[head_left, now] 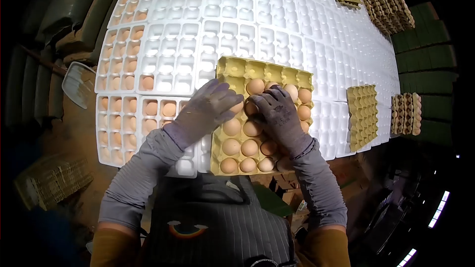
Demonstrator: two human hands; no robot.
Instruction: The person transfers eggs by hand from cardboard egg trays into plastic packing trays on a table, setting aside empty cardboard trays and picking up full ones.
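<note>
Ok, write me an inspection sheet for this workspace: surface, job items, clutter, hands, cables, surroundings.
Surface: white trays side by side, some holding eggs.
Job items: yellow carton, partly filled with eggs.
Clutter: second carton lying on the right-hand trays.
Hands: left and right, both gloved, at the eggs; grip unclear.
Cables: nothing clearly seen.
Surroundings: dim; stacked cartons at upper right.

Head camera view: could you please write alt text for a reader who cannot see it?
The gloved left hand and right hand are over brown eggs in a yellow tray. It lies over rows of white trays, the leftmost holding eggs.
</note>
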